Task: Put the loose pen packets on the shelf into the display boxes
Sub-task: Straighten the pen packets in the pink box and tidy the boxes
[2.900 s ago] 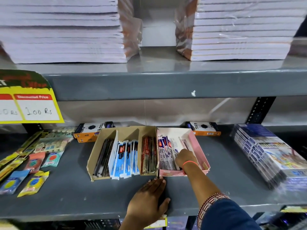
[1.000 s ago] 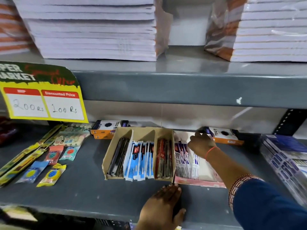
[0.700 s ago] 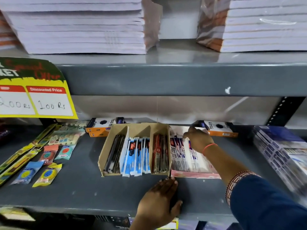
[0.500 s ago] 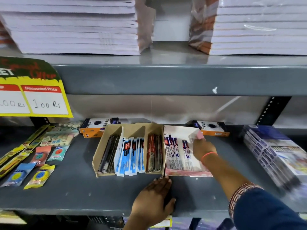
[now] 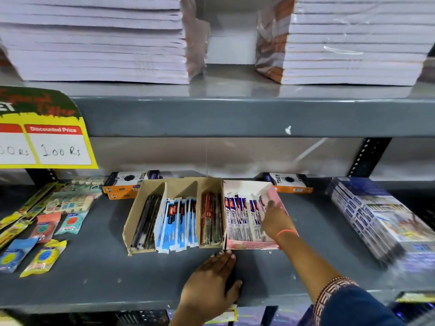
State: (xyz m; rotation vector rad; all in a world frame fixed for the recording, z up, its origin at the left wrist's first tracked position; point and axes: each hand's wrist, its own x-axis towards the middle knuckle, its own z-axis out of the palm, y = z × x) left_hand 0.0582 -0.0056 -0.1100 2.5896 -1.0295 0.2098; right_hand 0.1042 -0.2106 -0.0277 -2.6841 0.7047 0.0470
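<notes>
A brown cardboard display box [image 5: 138, 208] with three compartments holds black pens [image 5: 146, 220], blue pen packets [image 5: 179, 220] and red pens [image 5: 211, 217]. Against its right side sits a pink display box [image 5: 249, 245] with white pen packets [image 5: 237, 220] standing in a row. My right hand [image 5: 275, 220] reaches into the pink box, fingers spread flat against the rightmost white packets. My left hand [image 5: 211, 281] lies flat and open on the grey shelf [image 5: 94, 278], with its fingertips at the front corners where the two boxes meet.
Loose coloured sachets [image 5: 44, 257] and long yellow packs lie at the left. Orange-and-black boxes [image 5: 128, 184] [image 5: 288, 183] sit behind the display boxes. A stack of blue packs [image 5: 376, 220] fills the right. A yellow price sign [image 5: 47, 137] hangs from the upper shelf [image 5: 235, 116], which holds notebook stacks.
My right hand has come from the back of the pink box toward its front right, onto the white packets. My left hand has stayed on the shelf in front of the boxes.
</notes>
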